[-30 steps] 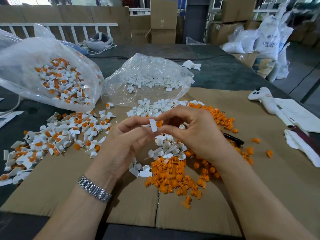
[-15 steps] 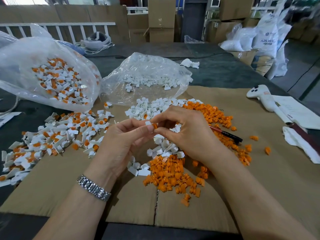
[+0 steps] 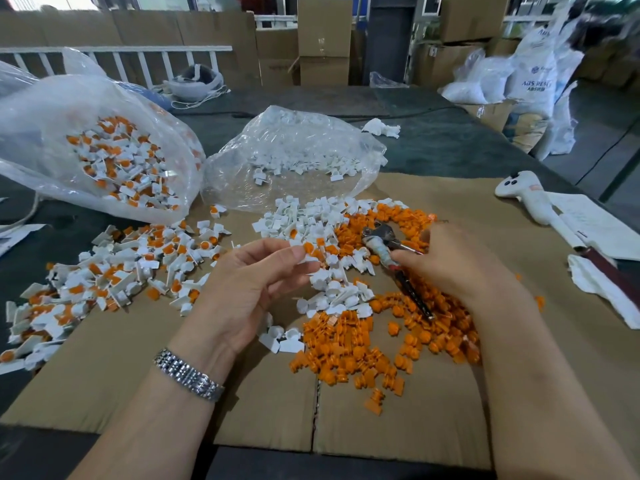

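One bag (image 3: 34, 126) holds assembled pieces (image 3: 121, 161), second bag (image 3: 304, 133) white caps (image 3: 311, 164); left hand (image 3: 249, 292) pinches piece (image 3: 308, 249), right hand (image 3: 457, 268) grips tool (image 3: 379, 245).

cam 1 | head-worn | wide-angle | faces forward-down | close above cardboard mat (image 3: 398, 434)

This is a factory or warehouse assembly floor. Stacked brown cardboard boxes (image 3: 323, 39) and white printed resin sacks (image 3: 535, 77) line the back. Clear plastic bags (image 3: 52, 133) and loose heaps of small white and orange plastic parts (image 3: 346, 334) cover a flattened brown cardboard sheet (image 3: 104, 375) on the dark desk (image 3: 450, 140).
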The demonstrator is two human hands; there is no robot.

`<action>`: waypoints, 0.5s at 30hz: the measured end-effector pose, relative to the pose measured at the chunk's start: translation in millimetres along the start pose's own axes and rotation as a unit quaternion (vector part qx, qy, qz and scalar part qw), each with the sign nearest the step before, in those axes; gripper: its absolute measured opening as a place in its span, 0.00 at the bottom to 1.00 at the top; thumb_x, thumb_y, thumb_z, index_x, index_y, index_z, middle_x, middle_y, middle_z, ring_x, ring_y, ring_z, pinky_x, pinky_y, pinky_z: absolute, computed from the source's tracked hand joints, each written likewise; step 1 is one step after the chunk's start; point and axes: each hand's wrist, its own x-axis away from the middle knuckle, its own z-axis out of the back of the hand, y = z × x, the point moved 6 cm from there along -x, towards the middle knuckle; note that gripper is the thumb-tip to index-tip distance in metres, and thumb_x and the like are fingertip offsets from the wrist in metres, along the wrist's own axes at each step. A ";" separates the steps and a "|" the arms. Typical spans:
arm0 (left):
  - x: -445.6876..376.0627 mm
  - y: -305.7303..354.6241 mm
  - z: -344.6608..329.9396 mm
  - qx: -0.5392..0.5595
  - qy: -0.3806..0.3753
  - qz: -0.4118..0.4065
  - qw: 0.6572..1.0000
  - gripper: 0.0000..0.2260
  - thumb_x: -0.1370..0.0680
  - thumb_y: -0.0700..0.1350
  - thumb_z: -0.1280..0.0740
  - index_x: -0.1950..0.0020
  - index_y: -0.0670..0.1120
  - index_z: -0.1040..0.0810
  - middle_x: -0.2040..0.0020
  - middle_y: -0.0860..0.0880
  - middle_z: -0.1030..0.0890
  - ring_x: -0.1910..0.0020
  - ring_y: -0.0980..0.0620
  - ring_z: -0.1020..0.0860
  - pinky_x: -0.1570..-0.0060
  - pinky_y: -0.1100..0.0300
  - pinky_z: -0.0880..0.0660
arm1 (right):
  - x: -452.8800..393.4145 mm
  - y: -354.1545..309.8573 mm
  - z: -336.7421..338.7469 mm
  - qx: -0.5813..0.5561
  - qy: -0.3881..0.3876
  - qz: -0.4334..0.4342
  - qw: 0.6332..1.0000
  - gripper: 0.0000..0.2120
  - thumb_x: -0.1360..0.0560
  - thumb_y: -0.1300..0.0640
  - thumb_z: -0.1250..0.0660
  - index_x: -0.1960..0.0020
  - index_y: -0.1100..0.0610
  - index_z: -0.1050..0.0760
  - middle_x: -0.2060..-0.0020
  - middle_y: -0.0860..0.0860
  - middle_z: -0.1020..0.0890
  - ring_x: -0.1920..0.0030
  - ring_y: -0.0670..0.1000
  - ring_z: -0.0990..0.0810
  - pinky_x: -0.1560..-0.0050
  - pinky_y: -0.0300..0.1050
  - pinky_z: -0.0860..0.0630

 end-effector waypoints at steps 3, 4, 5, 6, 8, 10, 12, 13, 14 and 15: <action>1.3 0.6 1.1 -0.016 0.003 0.009 1.000 0.03 0.33 0.41 0.24 0.64 0.48 0.13 0.59 0.42 0.14 0.58 0.46 0.13 0.66 0.64 0.19 | -0.7 -2.6 -4.5 -0.042 -0.044 0.014 0.998 0.21 0.24 0.40 0.31 0.48 0.59 0.21 0.58 0.55 0.19 0.57 0.54 0.21 0.58 0.49 0.23; 1.4 1.0 1.7 -0.019 0.006 0.010 1.000 0.02 0.33 0.41 0.24 0.64 0.48 0.13 0.60 0.42 0.14 0.59 0.47 0.13 0.66 0.64 0.19 | -0.1 -3.7 -4.8 -0.053 -0.052 0.018 0.997 0.23 0.24 0.39 0.30 0.47 0.60 0.20 0.56 0.56 0.18 0.55 0.55 0.19 0.55 0.51 0.22; 1.3 1.3 2.6 -0.021 0.008 0.009 1.000 0.02 0.33 0.41 0.23 0.65 0.49 0.13 0.60 0.43 0.14 0.60 0.48 0.13 0.67 0.64 0.20 | 1.1 -4.8 -4.8 -0.067 -0.057 0.019 0.996 0.26 0.26 0.38 0.29 0.45 0.61 0.20 0.53 0.57 0.17 0.52 0.56 0.19 0.50 0.54 0.20; 1.2 1.6 3.4 -0.024 0.009 0.006 1.000 0.02 0.33 0.42 0.23 0.65 0.49 0.13 0.60 0.43 0.14 0.61 0.48 0.14 0.68 0.65 0.20 | 3.2 -6.5 -4.5 -0.077 -0.063 0.018 0.995 0.30 0.28 0.35 0.29 0.43 0.61 0.21 0.50 0.58 0.17 0.50 0.57 0.19 0.46 0.57 0.20; 0.7 1.9 4.2 -0.031 0.009 0.000 0.999 0.02 0.33 0.42 0.23 0.64 0.49 0.13 0.60 0.44 0.14 0.63 0.50 0.14 0.69 0.65 0.21 | 7.6 -11.2 -6.4 -0.058 -0.076 0.021 0.995 0.31 0.30 0.32 0.29 0.45 0.58 0.22 0.52 0.55 0.18 0.51 0.55 0.19 0.46 0.56 0.20; 0.0 1.7 5.3 -0.035 0.010 -0.005 0.999 0.03 0.35 0.44 0.22 0.63 0.49 0.13 0.59 0.42 0.15 0.64 0.50 0.15 0.69 0.66 0.22 | 9.6 -17.3 -9.0 -0.003 -0.070 0.035 0.997 0.24 0.29 0.34 0.29 0.51 0.55 0.23 0.57 0.53 0.20 0.56 0.52 0.22 0.54 0.51 0.23; -0.3 1.6 5.9 -0.038 0.011 -0.007 0.999 0.03 0.35 0.45 0.22 0.63 0.49 0.13 0.59 0.42 0.15 0.64 0.51 0.16 0.69 0.65 0.22 | 10.7 -23.5 -9.0 0.031 -0.052 0.052 0.997 0.18 0.27 0.40 0.29 0.56 0.55 0.26 0.60 0.52 0.23 0.59 0.52 0.24 0.58 0.50 0.30; -0.4 1.8 6.0 -0.036 0.011 -0.008 0.999 0.03 0.34 0.44 0.22 0.63 0.49 0.13 0.60 0.42 0.15 0.64 0.51 0.16 0.69 0.66 0.22 | 12.0 -25.7 -7.9 0.037 -0.046 0.058 0.997 0.16 0.26 0.42 0.30 0.57 0.54 0.26 0.61 0.52 0.23 0.60 0.52 0.25 0.59 0.49 0.32; -0.5 2.1 6.2 -0.032 0.011 -0.009 0.999 0.02 0.33 0.44 0.22 0.64 0.49 0.14 0.60 0.43 0.15 0.64 0.51 0.16 0.69 0.66 0.23 | 13.5 -27.4 -5.5 0.039 -0.040 0.062 0.997 0.14 0.25 0.43 0.32 0.57 0.54 0.26 0.62 0.52 0.24 0.61 0.52 0.25 0.61 0.48 0.33; -0.7 2.4 6.6 -0.025 0.011 -0.011 1.000 0.02 0.32 0.43 0.23 0.64 0.49 0.14 0.60 0.44 0.15 0.64 0.51 0.16 0.69 0.66 0.23 | 15.2 -28.5 -1.3 0.033 -0.030 0.064 0.997 0.13 0.23 0.44 0.34 0.57 0.54 0.27 0.63 0.52 0.23 0.63 0.52 0.25 0.64 0.47 0.33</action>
